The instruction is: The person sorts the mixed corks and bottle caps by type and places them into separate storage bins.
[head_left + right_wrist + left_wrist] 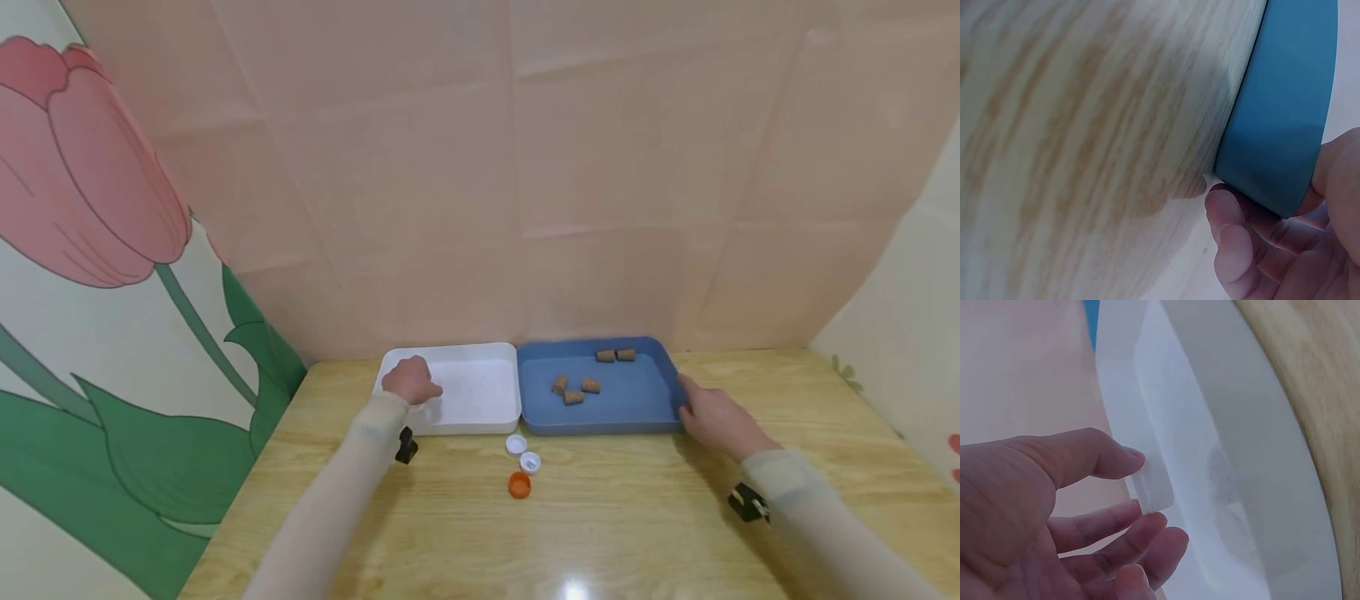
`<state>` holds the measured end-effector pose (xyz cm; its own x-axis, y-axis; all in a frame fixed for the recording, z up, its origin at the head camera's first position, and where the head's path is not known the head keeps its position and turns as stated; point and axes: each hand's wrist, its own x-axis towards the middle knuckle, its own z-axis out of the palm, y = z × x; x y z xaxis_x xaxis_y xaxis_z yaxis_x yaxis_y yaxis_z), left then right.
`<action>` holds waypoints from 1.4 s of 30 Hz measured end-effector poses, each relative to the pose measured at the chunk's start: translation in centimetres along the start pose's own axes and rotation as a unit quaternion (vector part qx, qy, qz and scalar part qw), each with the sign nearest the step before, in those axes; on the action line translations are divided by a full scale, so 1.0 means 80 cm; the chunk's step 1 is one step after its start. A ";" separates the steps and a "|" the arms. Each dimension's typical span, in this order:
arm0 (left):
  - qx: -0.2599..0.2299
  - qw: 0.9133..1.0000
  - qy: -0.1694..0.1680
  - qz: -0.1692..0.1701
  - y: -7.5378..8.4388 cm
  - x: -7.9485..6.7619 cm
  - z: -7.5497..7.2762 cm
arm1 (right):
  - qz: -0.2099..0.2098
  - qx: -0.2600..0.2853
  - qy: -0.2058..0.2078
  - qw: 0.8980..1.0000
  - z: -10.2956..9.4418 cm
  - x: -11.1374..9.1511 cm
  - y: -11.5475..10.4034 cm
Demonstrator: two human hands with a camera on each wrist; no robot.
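Observation:
Over the left part of the white tray [480, 392], my left hand [410, 382] pinches a small white plastic piece, which looks like a bottle cap [1155, 484], between thumb and fingertips. The cap is seen from its side, inside the tray's walls in the left wrist view. My right hand [720, 421] grips the near right corner of the blue tray [637, 400]. Its thumb lies over the rim, and the other fingers curl along the outer wall [1275, 125] near the tabletop. Several brown corks [573, 397] lie in the blue tray.
Both trays stand side by side at the table's back, against a draped pinkish backdrop [465, 208]. In front of them on the wooden table [630, 517] lie a white cap [516, 444], another white cap [530, 462] and an orange cap [520, 485]. A tulip-painted wall [97, 183] borders the left.

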<state>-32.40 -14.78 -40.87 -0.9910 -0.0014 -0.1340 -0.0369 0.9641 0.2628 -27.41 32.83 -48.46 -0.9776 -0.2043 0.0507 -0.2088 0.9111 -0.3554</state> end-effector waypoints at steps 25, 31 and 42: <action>0.020 0.999 -0.014 -0.043 -0.059 0.024 -0.012 | -0.002 0.000 -0.001 1.000 -0.002 0.001 -0.004; 0.019 0.998 -0.022 -0.058 -0.069 0.032 -0.008 | 0.001 -0.010 -0.006 1.000 -0.001 0.002 -0.002; 0.018 0.996 -0.036 -0.076 -0.073 0.044 -0.003 | 0.010 -0.009 -0.012 1.000 -0.003 0.000 -0.003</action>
<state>-35.70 -20.45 -42.67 -0.9625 -0.1291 -0.2388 -0.1791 0.9631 0.2010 -27.40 32.69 -48.11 -0.9805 -0.1953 0.0210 -0.1907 0.9209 -0.3401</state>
